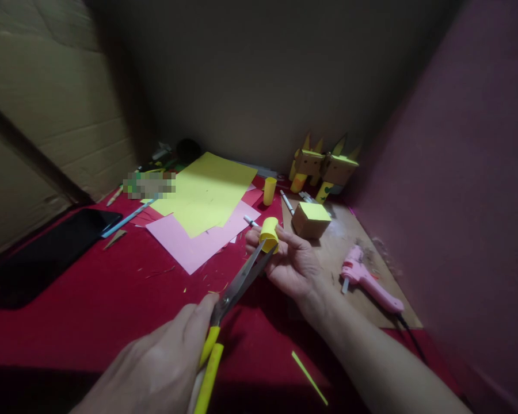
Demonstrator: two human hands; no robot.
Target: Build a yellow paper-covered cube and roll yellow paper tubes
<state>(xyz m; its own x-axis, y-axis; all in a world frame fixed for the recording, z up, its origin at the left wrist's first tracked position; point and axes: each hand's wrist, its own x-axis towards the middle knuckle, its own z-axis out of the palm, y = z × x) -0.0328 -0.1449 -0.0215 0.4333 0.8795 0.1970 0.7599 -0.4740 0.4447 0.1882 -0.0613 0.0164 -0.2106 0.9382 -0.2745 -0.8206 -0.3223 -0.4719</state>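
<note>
1. At far left a dark phone [47, 253] lies on the red cloth [112, 305], with a pencil [128, 218] beside it, all well apart from the hands.
2. Behind, a yellow sheet [205, 192] overlaps a pink sheet [190, 244]; neither is being touched.
3. The left hand [164, 362] is closed around the yellow handles of the scissors [237, 284], thumb laid along the top. The blades are parted and point up to the right.
4. The blade tips touch the lower edge of a small yellow paper roll [269, 233], which is held above the cloth near the middle.
5. The right hand [291, 264] pinches that roll between thumb and fingers, palm up.
6. The step in hand looks like trimming the roll. The next cut would call for a steady roll, with the fingertips kept clear of the blades.
7. To the right, a cardboard cube [311, 220] and a pink glue gun [369, 282] sit on a board [341, 241]; two paper figures [323, 169] stand at the back.
8. A yellow sliver [309, 370] lies on the cloth near the right forearm.
</note>
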